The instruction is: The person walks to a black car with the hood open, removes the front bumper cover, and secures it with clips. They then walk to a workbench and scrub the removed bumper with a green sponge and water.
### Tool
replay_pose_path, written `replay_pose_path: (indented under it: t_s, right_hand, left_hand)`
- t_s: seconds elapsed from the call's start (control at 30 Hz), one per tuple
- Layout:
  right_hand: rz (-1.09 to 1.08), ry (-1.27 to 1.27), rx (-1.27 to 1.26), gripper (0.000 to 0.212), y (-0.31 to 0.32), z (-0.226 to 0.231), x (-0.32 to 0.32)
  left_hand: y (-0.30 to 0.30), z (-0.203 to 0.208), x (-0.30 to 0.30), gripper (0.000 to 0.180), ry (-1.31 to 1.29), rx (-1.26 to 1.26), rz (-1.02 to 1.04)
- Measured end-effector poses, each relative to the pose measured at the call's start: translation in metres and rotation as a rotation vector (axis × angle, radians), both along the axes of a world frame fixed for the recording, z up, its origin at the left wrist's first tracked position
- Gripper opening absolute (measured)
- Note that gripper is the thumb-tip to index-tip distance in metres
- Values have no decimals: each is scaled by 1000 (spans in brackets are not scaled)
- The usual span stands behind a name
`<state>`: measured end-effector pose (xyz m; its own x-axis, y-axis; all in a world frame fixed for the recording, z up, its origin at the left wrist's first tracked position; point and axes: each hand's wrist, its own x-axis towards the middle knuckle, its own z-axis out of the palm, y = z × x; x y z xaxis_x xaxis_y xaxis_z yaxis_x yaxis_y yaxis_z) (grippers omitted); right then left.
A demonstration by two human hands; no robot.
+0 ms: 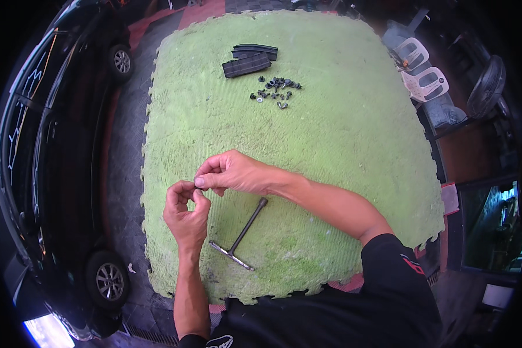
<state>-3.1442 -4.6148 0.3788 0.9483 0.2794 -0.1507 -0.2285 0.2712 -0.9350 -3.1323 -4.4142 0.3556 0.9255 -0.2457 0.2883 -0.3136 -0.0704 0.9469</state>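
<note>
My left hand (185, 219) and my right hand (233, 173) meet above the left part of a green foam mat, fingertips pinched together. Between them shows a bit of a small dark piece (200, 188), mostly covered by the fingers; its kind is too small to tell. Just right of my left wrist, a T-handle socket wrench (246, 229) lies on the mat with its crossbar toward me. Farther off is a loose cluster of black plastic clips and bolts (275, 84). Behind them rest two ribbed black plastic parts (246, 65), one overlapping the other.
The green mat (342, 133) has jigsaw edges and a worn surface. A dark car (69, 174) stands along the left side on grey floor tiles (124, 145). White plastic chairs (426, 84) and a fan (486, 87) are at the right.
</note>
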Motion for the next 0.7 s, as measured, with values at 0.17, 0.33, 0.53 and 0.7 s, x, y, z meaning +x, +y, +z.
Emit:
replay_pose_path:
  t_s: [0.17,0.33,0.53,0.7]
  right_hand:
    - [27,-32,41,27,6,-1,1]
    - [68,-42,-36,30,-5,4,3]
    - [-173,-238,-737,37,-36,8,60]
    - [-345,-544,-1762,36,-170,-45,88]
  left_hand:
    - [8,-6,2,26,64,-91,-35]
    - [6,-1,2,24,183,-217,-122]
    - [46,4,-17,25,147,-223,-73]
    - [66,12,-67,22,210,-355,-148]
